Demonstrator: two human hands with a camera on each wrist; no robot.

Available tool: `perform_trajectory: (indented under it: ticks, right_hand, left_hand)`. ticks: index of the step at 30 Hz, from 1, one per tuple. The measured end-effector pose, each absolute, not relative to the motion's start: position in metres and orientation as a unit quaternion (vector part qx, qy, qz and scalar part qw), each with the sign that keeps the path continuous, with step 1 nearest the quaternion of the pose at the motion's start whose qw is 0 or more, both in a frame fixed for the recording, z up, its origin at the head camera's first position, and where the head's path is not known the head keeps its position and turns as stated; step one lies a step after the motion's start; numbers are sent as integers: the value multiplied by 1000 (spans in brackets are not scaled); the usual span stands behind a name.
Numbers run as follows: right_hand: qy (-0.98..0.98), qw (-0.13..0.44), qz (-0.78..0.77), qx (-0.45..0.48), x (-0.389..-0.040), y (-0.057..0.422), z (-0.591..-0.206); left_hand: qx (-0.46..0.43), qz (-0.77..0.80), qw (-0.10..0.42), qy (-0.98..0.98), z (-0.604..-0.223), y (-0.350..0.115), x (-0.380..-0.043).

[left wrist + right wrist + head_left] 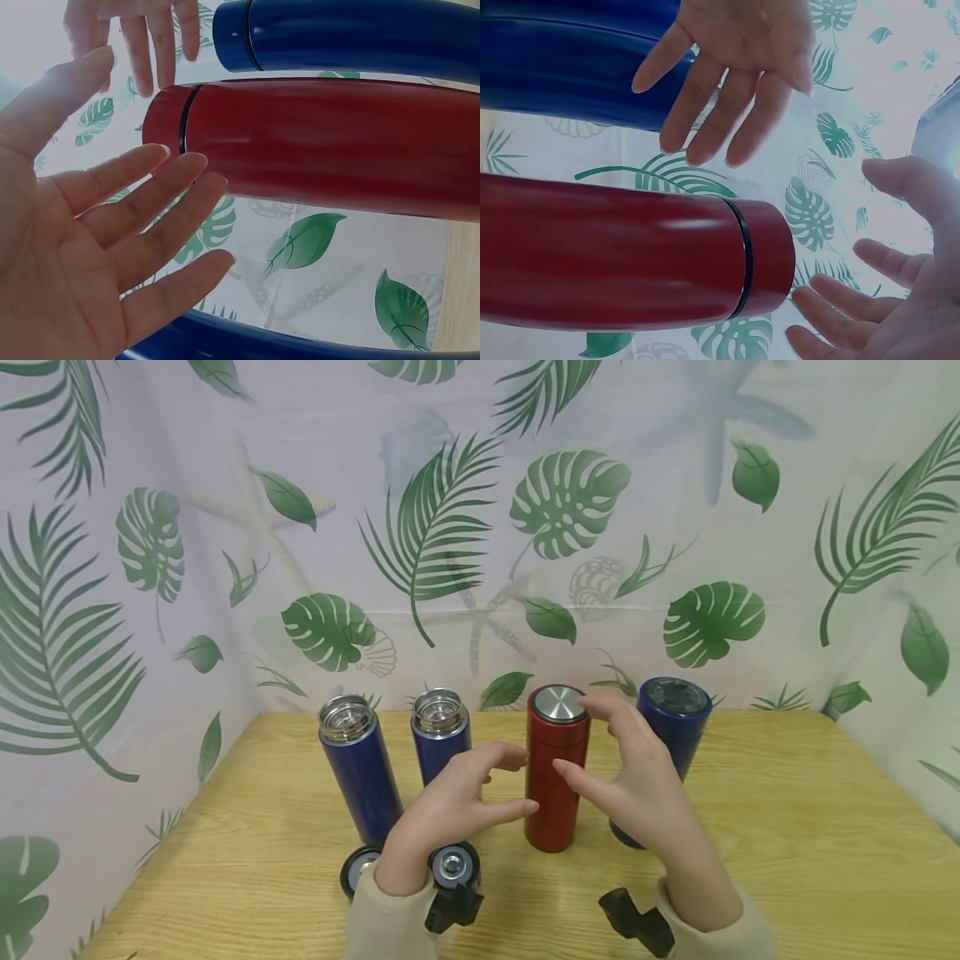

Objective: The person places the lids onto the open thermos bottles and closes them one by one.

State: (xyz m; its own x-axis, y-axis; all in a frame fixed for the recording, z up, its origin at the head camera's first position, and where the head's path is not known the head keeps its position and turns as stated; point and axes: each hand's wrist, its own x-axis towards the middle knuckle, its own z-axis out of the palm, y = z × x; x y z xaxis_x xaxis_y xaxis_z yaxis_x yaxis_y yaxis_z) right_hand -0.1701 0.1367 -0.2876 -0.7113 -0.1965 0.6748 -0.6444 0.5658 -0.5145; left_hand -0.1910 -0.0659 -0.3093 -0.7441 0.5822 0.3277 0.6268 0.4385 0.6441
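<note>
A red thermos bottle (553,777) stands upright with its silver-topped lid (559,702) on. My left hand (453,797) is at its left side, fingers spread and slightly bent. Close to the lid on the other side is my right hand (637,777), its fingers loosely curved. The left wrist view has the left fingertips overlapping the red bottle (322,146), so contact there is unclear. In the right wrist view, a gap shows between the right thumb (900,176) and the red lid (772,255). Neither hand holds anything.
Two blue thermos bottles without lids, one at far left (363,789) and another (438,752) beside it, stand left of the red one. Their apparent lids (453,864) lie in front. A lidded blue bottle (675,718) stands behind the right hand on the wooden table (810,827).
</note>
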Motion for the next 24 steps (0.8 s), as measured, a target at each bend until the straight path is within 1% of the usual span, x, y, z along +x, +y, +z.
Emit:
perform_trajectory:
  ticks: [4,11,24]
  right_hand:
    - [-845,268,389,250,-166,136,-287]
    - [-849,258,386,252,-158,134,-285]
    - [-866,228,349,276,-155,133,-297]
  left_hand:
    - [-359,-393,27,-846,-309,-65,-191]
    - [-369,-402,17,-838,-310,-61,-189]
    - [-438,-403,38,-803,-319,-56,-182]
